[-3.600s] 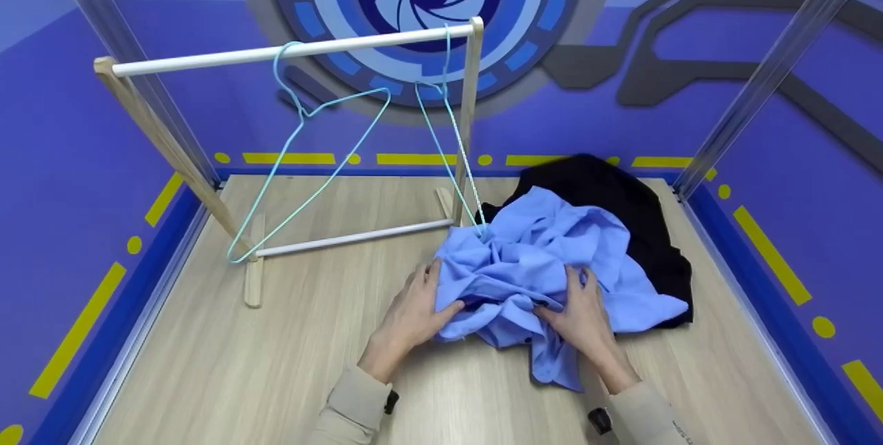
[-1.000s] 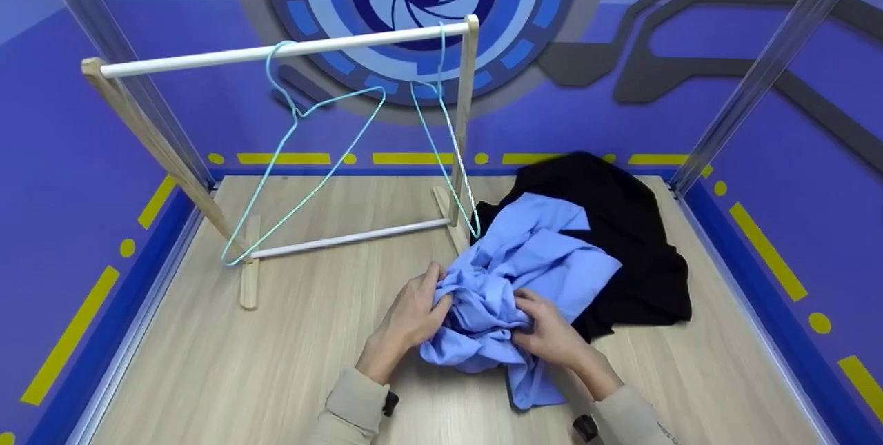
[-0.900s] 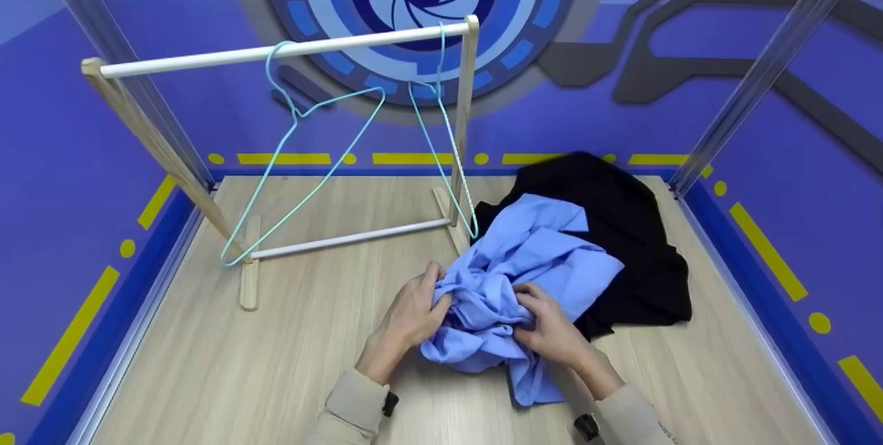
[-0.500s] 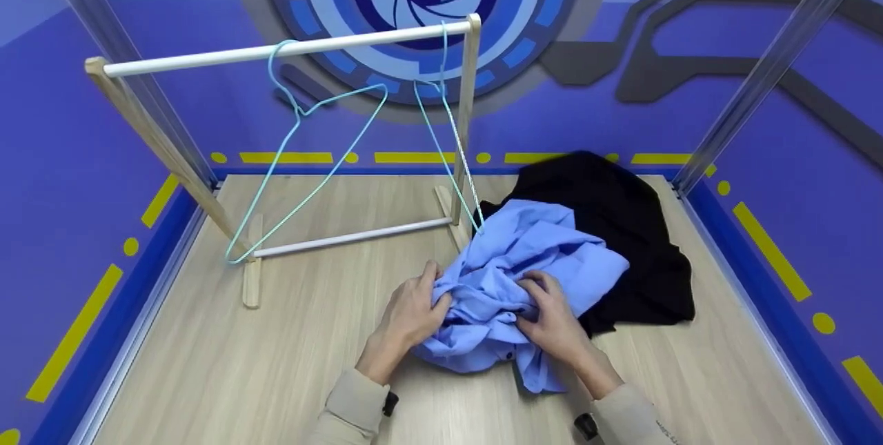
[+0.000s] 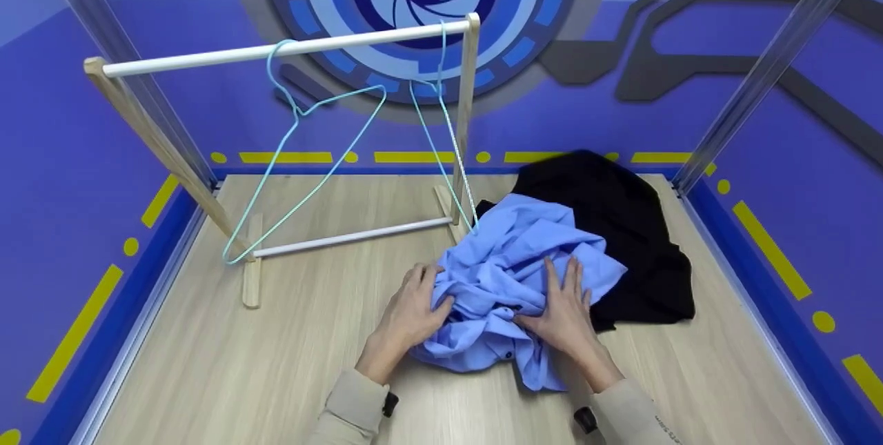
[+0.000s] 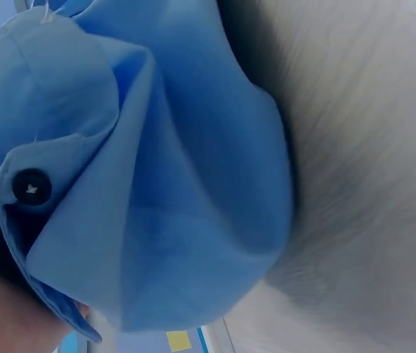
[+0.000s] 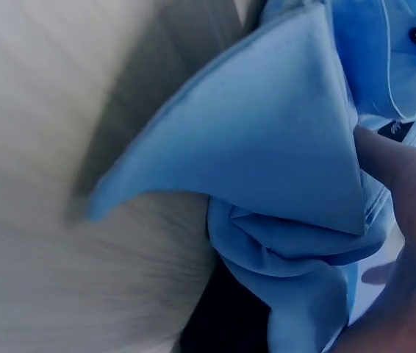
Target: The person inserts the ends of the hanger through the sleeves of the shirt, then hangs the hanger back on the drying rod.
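A crumpled blue button shirt (image 5: 514, 231) lies in a heap in front of me, partly over a black garment (image 5: 638, 245). My left hand (image 5: 412, 310) grips the shirt's left side, its thumb toward me. My right hand (image 5: 569, 310) rests on the right side with fingers spread over the folds and the thumb against the cloth. In the left wrist view, a dark button (image 6: 31, 187) shows close to the hand. In the right wrist view, a pointed flap of shirt (image 7: 267, 140) hangs beside the thumb (image 7: 388, 158), near a dark label (image 7: 397, 130). Some fingertips are hidden.
A wooden rack with a white rail (image 5: 207, 61) stands at the left. From it hang a turquoise hanger (image 5: 331, 170) and another hanger (image 5: 452, 134), whose lower end reaches the shirt's far edge. Blue walls (image 5: 579, 121) enclose the wooden tabletop (image 5: 310, 328).
The shirt was drawn nearer and bunched, uncovering more black cloth. Just now my right hand has loosened from a pinch and spread its fingers; the left hand has barely moved.
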A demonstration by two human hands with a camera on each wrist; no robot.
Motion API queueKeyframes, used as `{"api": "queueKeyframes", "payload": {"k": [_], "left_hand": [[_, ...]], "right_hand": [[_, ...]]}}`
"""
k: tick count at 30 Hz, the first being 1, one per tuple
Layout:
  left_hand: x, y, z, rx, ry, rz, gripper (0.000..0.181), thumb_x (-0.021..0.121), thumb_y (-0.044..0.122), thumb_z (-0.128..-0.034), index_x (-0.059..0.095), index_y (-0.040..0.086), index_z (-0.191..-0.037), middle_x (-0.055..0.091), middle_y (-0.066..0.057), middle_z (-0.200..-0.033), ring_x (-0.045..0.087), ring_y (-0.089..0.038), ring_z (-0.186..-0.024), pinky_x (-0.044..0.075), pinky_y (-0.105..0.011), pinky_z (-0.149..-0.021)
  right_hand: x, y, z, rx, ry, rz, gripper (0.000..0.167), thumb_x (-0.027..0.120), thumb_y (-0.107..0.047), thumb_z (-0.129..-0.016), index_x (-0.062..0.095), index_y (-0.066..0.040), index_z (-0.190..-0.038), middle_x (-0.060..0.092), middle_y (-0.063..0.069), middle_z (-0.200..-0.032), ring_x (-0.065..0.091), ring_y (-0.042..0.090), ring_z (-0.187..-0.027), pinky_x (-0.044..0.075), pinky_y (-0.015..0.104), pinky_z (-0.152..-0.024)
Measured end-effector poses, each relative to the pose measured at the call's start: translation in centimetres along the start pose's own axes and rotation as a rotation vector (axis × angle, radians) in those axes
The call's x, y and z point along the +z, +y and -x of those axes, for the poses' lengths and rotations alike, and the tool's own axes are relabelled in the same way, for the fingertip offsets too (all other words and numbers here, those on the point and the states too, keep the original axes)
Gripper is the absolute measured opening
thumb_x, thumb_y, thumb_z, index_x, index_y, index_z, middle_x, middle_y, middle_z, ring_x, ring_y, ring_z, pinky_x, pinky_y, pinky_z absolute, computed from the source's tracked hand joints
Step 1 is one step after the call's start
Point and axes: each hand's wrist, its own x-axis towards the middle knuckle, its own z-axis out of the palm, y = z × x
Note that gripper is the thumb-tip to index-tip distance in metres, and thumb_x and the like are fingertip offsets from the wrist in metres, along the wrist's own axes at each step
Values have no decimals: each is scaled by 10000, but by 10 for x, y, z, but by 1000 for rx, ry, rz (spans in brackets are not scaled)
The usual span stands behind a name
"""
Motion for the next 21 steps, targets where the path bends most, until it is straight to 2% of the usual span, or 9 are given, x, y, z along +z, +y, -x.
{"api": "queueKeyframes", "payload": {"k": [4, 7, 10, 14, 21], "left_hand": [[-1, -2, 0, -35, -57, 41, 525, 673, 252, -953, 530, -8, -1387, 414, -274, -1505, 411, -421, -1389, 377, -525, -1116], [0, -4, 1, -43, -103, 96, 610, 667, 249, -965, 460, -58, -1450, 435, -288, -1502, 422, -428, -1390, 350, -517, -1137], [2, -6, 0, -36, -125, 129, 647, 674, 254, -973, 425, -88, -1463, 554, -282, -1374, 532, -423, -1286, 404, -511, -1095], [4, -7, 0, -34, -117, 125, 569, 688, 268, -963, 483, -48, -1390, 634, -276, -1191, 618, -424, -1139, 480, -530, -994], [5, -8, 0, -19, -61, 112, 393, 734, 219, -911, 545, 56, -1215, 696, -171, -988, 691, -355, -927, 540, -502, -829]], "right_hand": [[1, 3, -2, -45, -18, 11, 1161, 933, -425, -700, 301, -5, -1579, 154, 411, -1587, 102, 536, -1491, 113, 752, -1116], [2, 4, -3, -85, -11, 14, 1048, 934, -394, -704, 419, 17, -1518, 311, 400, -1533, 237, 548, -1451, 147, 752, -1111], [3, 4, -3, -122, -7, 23, 917, 928, -369, -718, 520, 13, -1446, 448, 353, -1464, 347, 523, -1405, 175, 749, -1108], [6, 5, -3, -185, 25, 25, 784, 923, -322, -722, 596, -8, -1361, 582, 253, -1360, 453, 462, -1343, 192, 746, -1105], [10, 1, -2, -276, 26, -20, 688, 907, -219, -751, 609, -6, -1333, 633, 187, -1297, 528, 415, -1277, 188, 713, -1129]]}}
